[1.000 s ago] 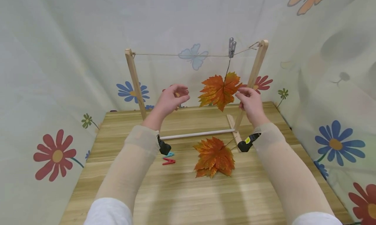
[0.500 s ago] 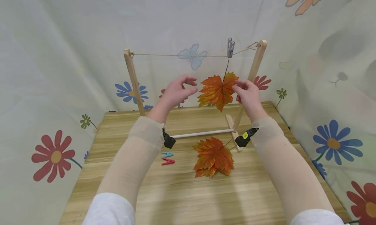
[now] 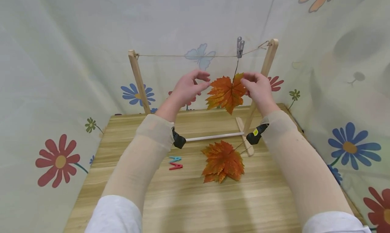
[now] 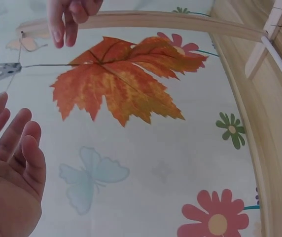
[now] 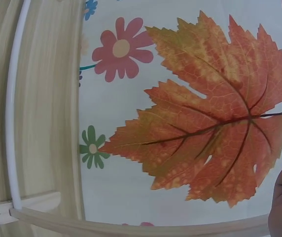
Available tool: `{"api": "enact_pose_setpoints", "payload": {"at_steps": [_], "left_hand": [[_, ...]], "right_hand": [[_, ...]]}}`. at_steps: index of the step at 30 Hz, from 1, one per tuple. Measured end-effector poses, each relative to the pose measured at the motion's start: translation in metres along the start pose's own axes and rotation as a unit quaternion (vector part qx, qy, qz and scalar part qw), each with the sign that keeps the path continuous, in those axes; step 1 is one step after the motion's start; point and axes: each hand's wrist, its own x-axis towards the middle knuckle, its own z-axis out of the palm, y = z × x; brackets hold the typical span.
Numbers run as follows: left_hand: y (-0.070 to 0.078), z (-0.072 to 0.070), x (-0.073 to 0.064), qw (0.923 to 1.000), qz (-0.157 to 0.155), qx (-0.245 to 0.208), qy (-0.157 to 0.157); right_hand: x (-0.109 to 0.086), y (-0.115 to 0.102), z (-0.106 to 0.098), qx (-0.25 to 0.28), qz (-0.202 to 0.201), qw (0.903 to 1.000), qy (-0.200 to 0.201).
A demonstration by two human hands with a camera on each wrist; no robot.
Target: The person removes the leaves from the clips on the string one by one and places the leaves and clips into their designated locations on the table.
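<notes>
An orange maple leaf (image 3: 226, 94) hangs by its dark stem from a grey clothespin (image 3: 240, 47) clipped on the string (image 3: 170, 55). My left hand (image 3: 189, 87) is raised just left of the leaf, thumb and fingers loosely curved with nothing between them. On the other side my right hand (image 3: 259, 88) has its fingertips right at the leaf's right edge, overlapping it in the head view. Seen from the left wrist, the right hand's fingers (image 4: 71, 32) stand a little apart from the leaf (image 4: 121, 84). The right wrist view shows the leaf (image 5: 215, 123) spread flat, veins visible.
Two wooden posts (image 3: 138, 80) (image 3: 269, 59) hold the string, with a white rod (image 3: 214, 137) low between them. On the wooden table (image 3: 195, 206) lie stacked maple leaves (image 3: 223, 162), a blue clothespin (image 3: 175, 159) and a red clothespin (image 3: 176, 166). A flower-printed cloth (image 3: 91, 40) stands behind.
My left hand has moved right and up, closer to the hanging leaf. The right hand has risen along the leaf's right edge. The leaf and clothespins stay in place.
</notes>
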Motion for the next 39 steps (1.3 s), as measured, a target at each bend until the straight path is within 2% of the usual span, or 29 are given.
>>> {"api": "enact_pose_setpoints", "payload": {"at_steps": [8,16,26,34,39], "left_hand": [[0.02,0.005,0.008,0.999,0.044,0.004,-0.001],[0.04,0.008,0.015,0.9986,0.052,-0.005,-0.004],[0.058,0.016,0.025,0.9985,0.034,-0.043,0.008],[0.073,0.024,0.039,0.9965,0.014,-0.078,0.029],[0.084,0.031,0.045,0.9958,0.0,-0.079,0.047]], "right_hand": [[0.005,-0.013,0.006,-0.002,-0.005,1.0,0.0],[0.009,-0.018,0.013,0.019,-0.014,0.9997,0.001],[0.012,-0.024,0.019,0.041,-0.007,0.9991,0.009],[0.013,-0.024,0.022,0.044,0.001,0.9988,0.023],[0.015,-0.025,0.024,0.042,-0.003,0.9988,0.024]]}}
